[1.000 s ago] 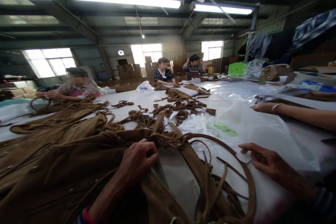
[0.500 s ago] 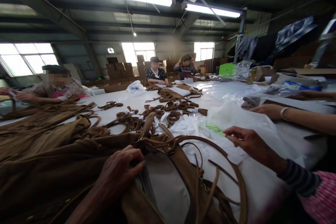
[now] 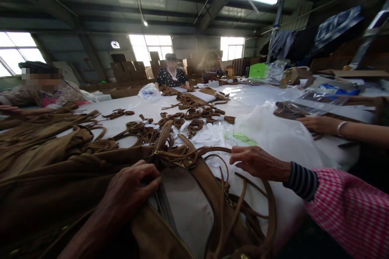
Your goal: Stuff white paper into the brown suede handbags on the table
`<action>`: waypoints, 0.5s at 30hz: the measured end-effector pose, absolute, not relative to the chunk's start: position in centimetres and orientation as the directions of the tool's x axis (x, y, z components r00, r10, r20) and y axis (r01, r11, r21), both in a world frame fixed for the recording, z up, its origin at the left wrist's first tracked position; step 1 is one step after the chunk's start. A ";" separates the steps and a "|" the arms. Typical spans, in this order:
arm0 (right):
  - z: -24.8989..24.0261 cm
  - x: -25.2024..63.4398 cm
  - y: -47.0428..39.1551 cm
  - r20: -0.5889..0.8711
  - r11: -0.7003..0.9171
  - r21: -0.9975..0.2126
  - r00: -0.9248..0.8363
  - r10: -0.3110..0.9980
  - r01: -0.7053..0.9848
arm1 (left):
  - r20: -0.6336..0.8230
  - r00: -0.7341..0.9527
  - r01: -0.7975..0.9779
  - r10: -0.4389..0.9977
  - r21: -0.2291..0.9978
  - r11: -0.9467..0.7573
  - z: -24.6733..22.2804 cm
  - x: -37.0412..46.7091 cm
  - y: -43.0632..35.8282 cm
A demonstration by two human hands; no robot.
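The left hand [image 3: 129, 188] presses on the open mouth of the brown suede bag [image 3: 91, 194] at the near edge of the table [image 3: 261, 101], its grip pinching the zipper edge so the pale lining stays exposed. The right hand [image 3: 258, 162] hovers with loose, empty fingers just right of the bag's strap [image 3: 212, 153], near the white plastic sheet [image 3: 282, 137].
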State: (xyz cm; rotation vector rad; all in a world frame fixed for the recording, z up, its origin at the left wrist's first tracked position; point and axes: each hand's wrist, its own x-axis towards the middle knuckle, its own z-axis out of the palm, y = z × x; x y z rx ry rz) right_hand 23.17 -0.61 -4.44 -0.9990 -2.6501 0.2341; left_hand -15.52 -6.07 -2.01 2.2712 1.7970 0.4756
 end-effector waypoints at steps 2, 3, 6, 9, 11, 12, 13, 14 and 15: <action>-4.9 23.1 -1.1 0.178 0.771 -0.150 -0.750 0.637 0.619 | 0.120 0.205 0.907 0.971 0.351 -0.234 -2.0 -15.5 -6.0; -5.2 23.0 -1.3 0.166 0.780 -0.098 -0.762 0.626 0.619 | 0.119 0.203 0.907 0.972 0.351 -0.232 -1.9 -15.5 -6.0; -6.2 22.9 -1.1 0.165 0.791 0.015 -0.782 0.601 0.612 | 0.114 0.198 0.909 0.974 0.351 -0.226 -1.9 -15.4 -6.1; -6.8 23.0 -0.8 0.204 0.778 0.025 -0.765 0.611 0.628 | 0.116 0.199 0.909 0.973 0.350 -0.227 -1.9 -15.4 -6.1; -7.0 23.2 -0.7 0.228 0.770 -0.004 -0.749 0.622 0.638 | 0.122 0.206 0.906 0.971 0.351 -0.237 -1.8 -15.4 -6.1; -7.1 23.3 -0.7 0.231 0.768 -0.022 -0.744 0.627 0.640 | 0.125 0.209 0.905 0.970 0.352 -0.240 -1.8 -15.3 -6.1; -7.2 23.4 -0.7 0.231 0.768 -0.040 -0.742 0.630 0.639 | 0.127 0.208 0.905 0.970 0.352 -0.240 -1.8 -15.3 -6.1; -7.2 23.5 -0.8 0.231 0.769 -0.055 -0.741 0.631 0.637 | 0.128 0.205 0.905 0.970 0.352 -0.238 -1.7 -15.2 -6.2; -7.3 23.6 -0.8 0.233 0.768 -0.069 -0.739 0.632 0.636 | 0.126 0.202 0.907 0.971 0.351 -0.234 -1.6 -15.2 -6.2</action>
